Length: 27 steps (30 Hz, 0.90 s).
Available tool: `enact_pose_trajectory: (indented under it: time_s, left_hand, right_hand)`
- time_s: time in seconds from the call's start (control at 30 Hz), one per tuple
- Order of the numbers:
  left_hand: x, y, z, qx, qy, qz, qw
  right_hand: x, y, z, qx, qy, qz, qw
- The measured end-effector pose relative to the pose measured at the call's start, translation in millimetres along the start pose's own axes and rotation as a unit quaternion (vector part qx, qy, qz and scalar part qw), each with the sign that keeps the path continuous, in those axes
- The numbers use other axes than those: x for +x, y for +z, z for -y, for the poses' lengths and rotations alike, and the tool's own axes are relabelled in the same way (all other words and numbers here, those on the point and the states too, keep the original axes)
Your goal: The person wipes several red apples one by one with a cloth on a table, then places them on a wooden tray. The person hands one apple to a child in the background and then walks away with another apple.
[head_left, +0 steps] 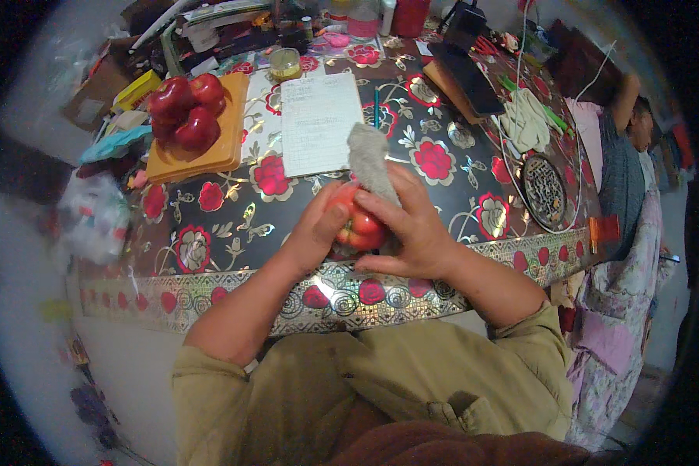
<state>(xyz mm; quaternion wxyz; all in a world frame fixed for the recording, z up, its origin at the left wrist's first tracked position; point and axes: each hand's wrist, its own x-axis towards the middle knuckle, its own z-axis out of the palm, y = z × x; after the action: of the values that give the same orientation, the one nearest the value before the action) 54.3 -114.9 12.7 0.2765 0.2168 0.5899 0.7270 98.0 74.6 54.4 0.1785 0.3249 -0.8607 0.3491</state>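
Note:
Near the front edge of the table, my left hand [317,227] grips a red apple [361,230] from its left side. My right hand [410,224] is on the apple's right side, with a grey cloth [370,154] between its fingers that sticks up above the fruit. The thumb and fingers of both hands hide part of the apple. Just beyond the cloth lies a ruled notebook page [320,122] with handwriting, and a teal pen [377,109] is to its right. Several red apples [197,129] sit together on an orange-yellow board or tray [233,128] at the left.
A flowered tablecloth [221,250] covers the table. A round jar [285,63] stands behind the notebook. At the right are a dark tablet or phone [469,78], pale gloves [524,119], a round dish [543,189] and a looped white cable. Another person [617,157] is at the far right.

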Motion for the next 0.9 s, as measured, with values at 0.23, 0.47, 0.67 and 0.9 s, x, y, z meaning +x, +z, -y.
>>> enact_pose_trajectory:
  time_s: [0.23,0.47,0.67,0.9]
  left_hand:
    - [-4.4,-1.3,-3.8,-0.001,-0.113,0.057,0.992]
    - [2.8,11.8,-6.8,-0.014,-0.018,0.006,1.0]
    - [-2.6,23.7,-8.3,0.063,-0.025,-0.045,0.997]
    - [-1.3,23.6,-1.7,0.38,0.065,-0.111,0.916]
  right_hand:
    - [-1.5,-2.4,1.2,0.015,-0.007,0.01,1.0]
    - [-2.7,-0.6,-11.3,0.155,0.135,-0.061,0.977]
    - [-6.3,4.4,-18.0,0.275,0.182,-0.107,0.938]
    - [-2.9,9.1,-20.9,0.354,0.258,-0.139,0.888]
